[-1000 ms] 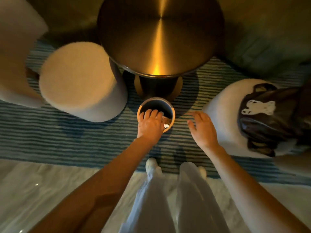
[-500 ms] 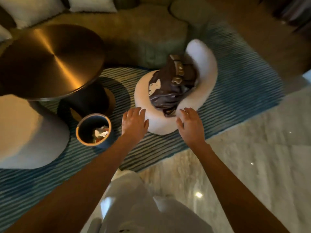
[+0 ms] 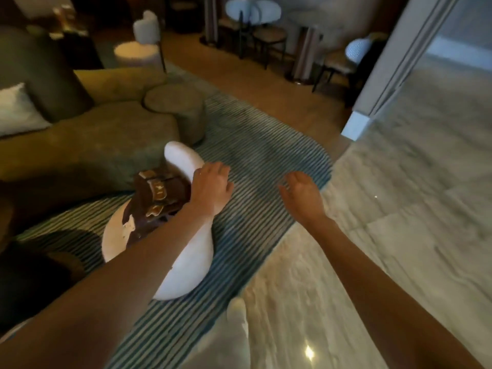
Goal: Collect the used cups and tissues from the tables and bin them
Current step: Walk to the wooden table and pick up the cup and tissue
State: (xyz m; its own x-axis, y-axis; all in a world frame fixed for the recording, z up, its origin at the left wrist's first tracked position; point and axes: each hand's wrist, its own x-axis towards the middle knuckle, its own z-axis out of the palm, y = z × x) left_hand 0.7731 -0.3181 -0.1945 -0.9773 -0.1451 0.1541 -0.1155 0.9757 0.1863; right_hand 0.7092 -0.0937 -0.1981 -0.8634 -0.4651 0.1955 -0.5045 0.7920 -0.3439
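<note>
My left hand (image 3: 211, 189) hovers with relaxed fingers and holds nothing, above the back of a white chair (image 3: 186, 262). My right hand (image 3: 302, 194) is out in front over the edge of the striped rug (image 3: 255, 187), fingers loose and empty. No cup, tissue or bin shows in this view. At the far upper left, some glass-like items (image 3: 62, 14) stand on a dark surface, too blurred to identify.
A dark brown bag (image 3: 157, 201) lies on the white chair's seat. An olive sofa (image 3: 87, 145) with a white cushion (image 3: 18, 110) and a round pouf (image 3: 177, 107) lie to the left. Chairs and a small table (image 3: 308, 43) stand at the back; marble floor (image 3: 399, 209) spreads to the right.
The view has swung right and up, away from the round brass table and the small bin, which have left the frame. Both hands stay empty and have lifted forward.
</note>
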